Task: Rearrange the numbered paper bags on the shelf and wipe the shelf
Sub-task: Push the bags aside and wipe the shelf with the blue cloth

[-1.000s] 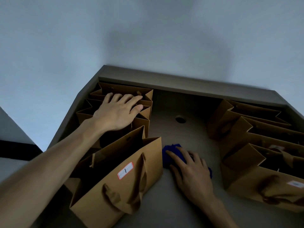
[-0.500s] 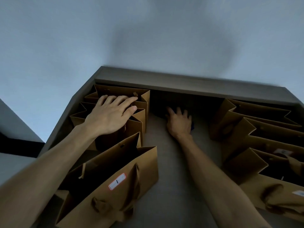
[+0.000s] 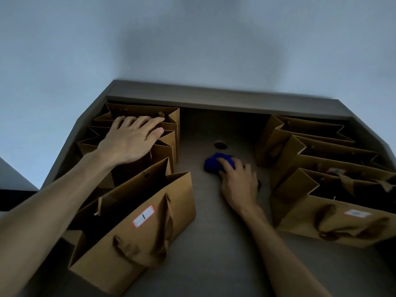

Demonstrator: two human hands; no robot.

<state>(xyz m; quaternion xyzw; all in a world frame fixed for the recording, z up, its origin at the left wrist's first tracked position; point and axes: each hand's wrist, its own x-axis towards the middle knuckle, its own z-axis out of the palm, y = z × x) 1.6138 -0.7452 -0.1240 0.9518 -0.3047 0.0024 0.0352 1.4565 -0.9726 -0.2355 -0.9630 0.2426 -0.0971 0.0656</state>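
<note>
Head view. Brown paper bags stand open-topped in two groups on the shelf (image 3: 214, 243). Interiors are dark; contents cannot be made out.

Left group (image 3: 137, 133): four bags counted, three packed close at the back, plus the front bag (image 3: 137, 228) set a little apart and angled. The front bag carries a white red-edged label (image 3: 143, 216) marked "1"; its flat paper handles hang down the face.

Right group (image 3: 317, 159): four bags counted in a row running back to front. The nearest right bag (image 3: 334, 219) has a white label (image 3: 356, 213), number too blurred to read.

Left hand (image 3: 130, 140): fingers straight and spread, lying flat across the top edges of the rear left bags, gripping nothing.

Right hand (image 3: 237, 181): palm down in the bare lane between the two groups, fingers laid over a blue cloth (image 3: 216, 162) and pressing it on the shelf surface. One cloth only.

A dark round hole (image 3: 220, 145) sits in the shelf just behind the cloth.

Shelf surface is dull grey-brown with a raised back ledge (image 3: 214, 99). Behind it is a plain pale wall (image 3: 192, 39) in dim light.
</note>
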